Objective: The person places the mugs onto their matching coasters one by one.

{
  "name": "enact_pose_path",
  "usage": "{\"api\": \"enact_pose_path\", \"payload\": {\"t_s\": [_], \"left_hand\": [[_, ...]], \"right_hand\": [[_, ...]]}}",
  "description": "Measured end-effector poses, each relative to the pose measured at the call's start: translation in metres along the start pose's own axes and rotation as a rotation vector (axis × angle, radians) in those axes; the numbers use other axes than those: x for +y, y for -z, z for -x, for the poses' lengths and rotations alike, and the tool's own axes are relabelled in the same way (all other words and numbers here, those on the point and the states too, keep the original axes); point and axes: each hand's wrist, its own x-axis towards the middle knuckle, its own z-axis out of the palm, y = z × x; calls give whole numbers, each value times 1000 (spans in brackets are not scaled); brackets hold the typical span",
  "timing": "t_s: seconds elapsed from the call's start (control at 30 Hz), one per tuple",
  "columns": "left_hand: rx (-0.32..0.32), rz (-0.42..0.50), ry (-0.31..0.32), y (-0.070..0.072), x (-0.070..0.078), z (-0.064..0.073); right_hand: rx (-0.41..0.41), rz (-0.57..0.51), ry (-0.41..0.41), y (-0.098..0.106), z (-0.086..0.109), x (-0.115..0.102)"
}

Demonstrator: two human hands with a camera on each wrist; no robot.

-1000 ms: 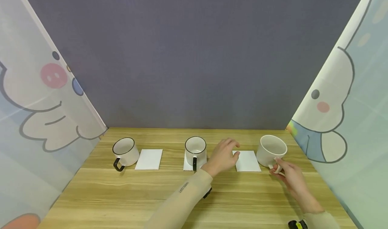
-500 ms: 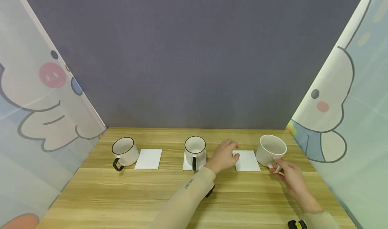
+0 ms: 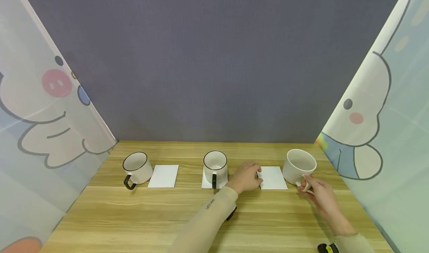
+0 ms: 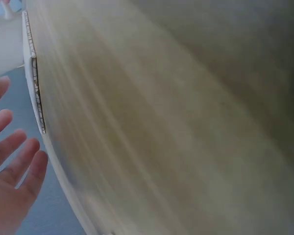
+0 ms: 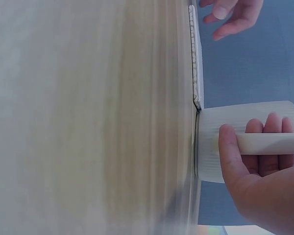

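At the right of the table, my right hand (image 3: 320, 197) grips the handle of a plain white mug (image 3: 299, 166). The right wrist view shows the fingers of my right hand (image 5: 257, 169) curled through the mug's handle (image 5: 269, 144), thumb at the handle's end. The mug stands upright beside a white square coaster (image 3: 274, 178). My left hand (image 3: 245, 176) hovers at that coaster's left edge, holding nothing. In the left wrist view the fingers of my left hand (image 4: 14, 166) are spread, just off the layered edge of the coaster (image 4: 34, 83).
A white mug (image 3: 215, 163) with black rim and handle sits on another coaster (image 3: 205, 182) at the centre. A similar mug (image 3: 137, 167) stands at the left, beside a third coaster (image 3: 163, 176). A grey panel (image 3: 214, 63) closes off the back; printed curtains (image 3: 402, 193) flank the wooden table (image 3: 134, 219).
My left hand has come down and slightly nearer to me, beside the coaster's left edge. The right hand keeps its hold on the mug handle, and the mugs and coasters stay put.
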Motion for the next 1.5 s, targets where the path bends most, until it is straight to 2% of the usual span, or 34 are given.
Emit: {"api": "enact_pose_path", "payload": {"t_s": [0.17,0.33,0.73,1.03,1.5], "left_hand": [[-54,-42,-8,-5,-2,-2],[-89,-36,20,-3,-2,-2],[-89,-66,21,-3,-1,-5],[-101,-73,-8,-1,0,-2],[-102,-77,13,-2,1,-4]], "right_hand": [[5,8,-3,-1,-1,2],[3,5,1,-2,-1,3],[14,13,-2,-1,-3,2],[13,-1,-11,-1,-1,1],[-45,-181,-20,-4,3,-3]]}}
